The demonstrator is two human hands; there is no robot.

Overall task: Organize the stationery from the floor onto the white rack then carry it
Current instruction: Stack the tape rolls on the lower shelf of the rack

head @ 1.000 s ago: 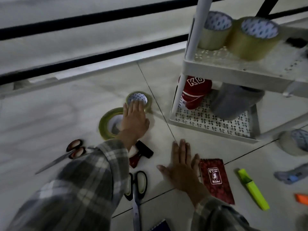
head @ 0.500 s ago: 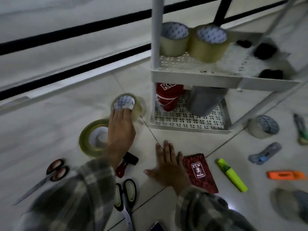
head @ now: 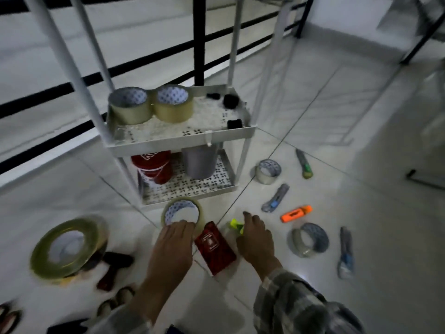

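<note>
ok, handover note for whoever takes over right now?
Left hand grips the near rim of a tape roll just in front of the white rack. Right hand closes on the yellow highlighter, beside the red notebook.
Done: two tape rolls and black clips on the middle shelf; red container and grey cup below.
Left: large tape roll, two clear tape rolls, three cutters, orange highlighter, scissors, notebook; then carry the rack.
</note>
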